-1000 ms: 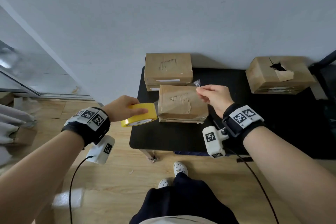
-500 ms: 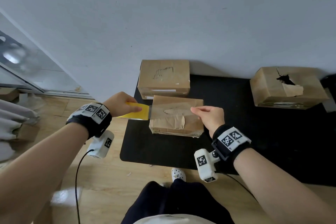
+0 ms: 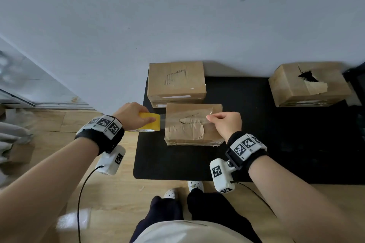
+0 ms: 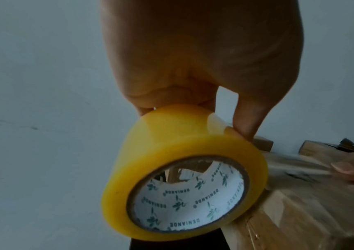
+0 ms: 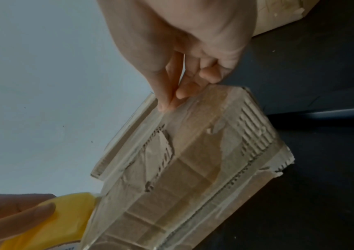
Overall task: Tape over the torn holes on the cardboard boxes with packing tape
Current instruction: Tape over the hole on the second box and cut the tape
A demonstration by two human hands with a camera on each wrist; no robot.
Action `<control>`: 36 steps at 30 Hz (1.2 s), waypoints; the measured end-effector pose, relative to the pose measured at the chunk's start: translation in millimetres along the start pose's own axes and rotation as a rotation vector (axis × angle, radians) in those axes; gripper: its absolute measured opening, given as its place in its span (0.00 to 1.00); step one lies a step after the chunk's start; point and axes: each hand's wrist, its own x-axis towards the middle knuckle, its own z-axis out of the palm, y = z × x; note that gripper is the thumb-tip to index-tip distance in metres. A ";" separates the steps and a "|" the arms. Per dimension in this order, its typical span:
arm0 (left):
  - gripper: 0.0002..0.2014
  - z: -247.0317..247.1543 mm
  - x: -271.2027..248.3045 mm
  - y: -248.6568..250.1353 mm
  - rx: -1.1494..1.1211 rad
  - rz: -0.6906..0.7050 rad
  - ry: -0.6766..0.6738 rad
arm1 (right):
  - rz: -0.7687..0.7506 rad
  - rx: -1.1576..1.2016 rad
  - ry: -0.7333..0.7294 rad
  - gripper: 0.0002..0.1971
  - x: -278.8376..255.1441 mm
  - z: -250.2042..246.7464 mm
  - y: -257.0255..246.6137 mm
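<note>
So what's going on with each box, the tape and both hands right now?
Near box: torn on top, tape strip stretched over it.
Back box: scuffed top, closed.
Far right box: open torn hole, untaped.
Tape roll: partly unrolled.
Left hand: grips roll.
Right hand: pinches tape end.

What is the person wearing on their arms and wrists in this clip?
Both forearms are bare, no sleeves. Each wrist carries a black wristband topped with white blocks printed with black square markers, and a white camera unit with its own marker hangs below. A thin black cable trails from each unit.
</note>
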 end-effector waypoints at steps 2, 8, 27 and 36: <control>0.16 1.9 0.9 -2.7 -0.006 0.000 -0.007 | -0.012 -0.048 0.014 0.07 -0.4 1.7 -1.3; 0.15 0.3 0.6 0.9 -0.028 0.030 -0.011 | 0.012 -0.156 0.030 0.04 1.9 4.0 -6.7; 0.14 -17.2 2.5 7.2 0.020 0.056 -0.082 | -0.320 -0.539 -0.031 0.12 -3.0 -1.9 -28.1; 0.15 -24.7 3.3 7.7 0.064 0.111 -0.164 | -0.876 -1.010 -0.430 0.39 -28.1 59.1 -6.4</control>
